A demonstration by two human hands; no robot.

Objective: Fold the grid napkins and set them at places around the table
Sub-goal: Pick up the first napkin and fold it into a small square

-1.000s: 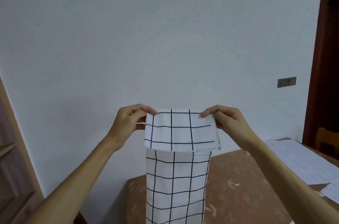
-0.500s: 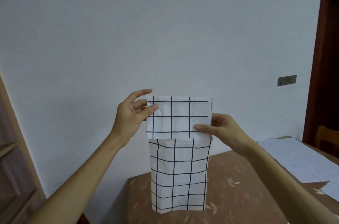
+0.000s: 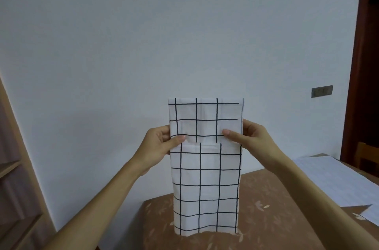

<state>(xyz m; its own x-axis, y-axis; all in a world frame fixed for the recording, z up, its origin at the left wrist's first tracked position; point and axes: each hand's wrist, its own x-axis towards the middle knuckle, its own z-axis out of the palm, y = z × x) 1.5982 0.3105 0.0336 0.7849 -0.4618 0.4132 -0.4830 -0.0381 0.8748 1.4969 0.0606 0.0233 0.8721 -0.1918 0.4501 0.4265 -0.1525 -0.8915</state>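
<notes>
A white napkin with a black grid [image 3: 206, 184] hangs in the air in front of me, folded into a long strip. Its top part is turned down over the front as a short flap. My left hand [image 3: 162, 147] pinches the left side at the flap's lower edge, thumb on the front. My right hand [image 3: 251, 138] pinches the right side at the same height, thumb across the flap's lower corner. The strip's lower end hangs just above the brown table [image 3: 266, 208].
White cloths [image 3: 332, 180] lie on the table's right side. A wooden chair [image 3: 367, 157] and a dark door frame [image 3: 356, 65] stand at the far right. A wooden shelf unit [image 3: 14, 167] is at the left. A plain white wall lies ahead.
Both hands slid down from the napkin's top corners to the lower edge of the folded flap. The napkin rose, its lower end lifting into view above the table.
</notes>
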